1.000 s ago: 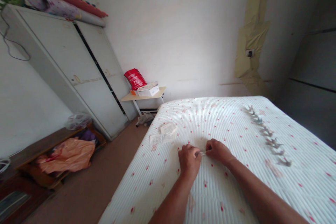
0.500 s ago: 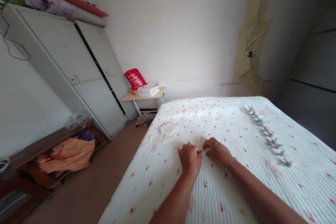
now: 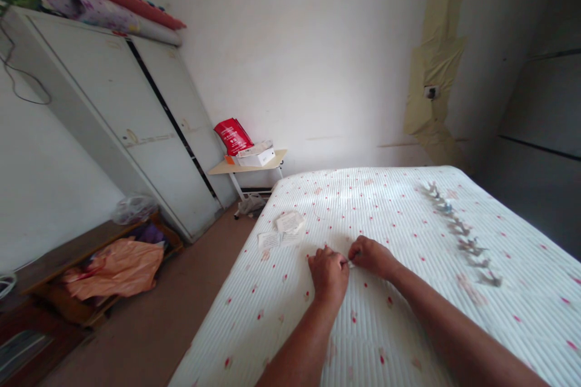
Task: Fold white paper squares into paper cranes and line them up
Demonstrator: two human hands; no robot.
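My left hand [image 3: 329,275] and my right hand [image 3: 371,257] sit close together on a white quilted mattress [image 3: 385,338] with small red flecks. Between their fingertips is a small pale strip [image 3: 351,263], mostly hidden by my fingers, and both hands pinch it. To the upper left of my hands lie several small paper sheets [image 3: 282,231]. A long row of small grey items [image 3: 463,236] runs along the mattress on my right, out of reach of my fingers.
A white wardrobe [image 3: 131,103] with rolled mats on top stands at left. A small table [image 3: 247,163] holds a red bag and a white box against the far wall. An orange plastic sheet [image 3: 113,269] lies in a low wooden frame on the floor.
My right hand has shifted slightly up and left, closer to my left hand. The small strip stays between my fingers.
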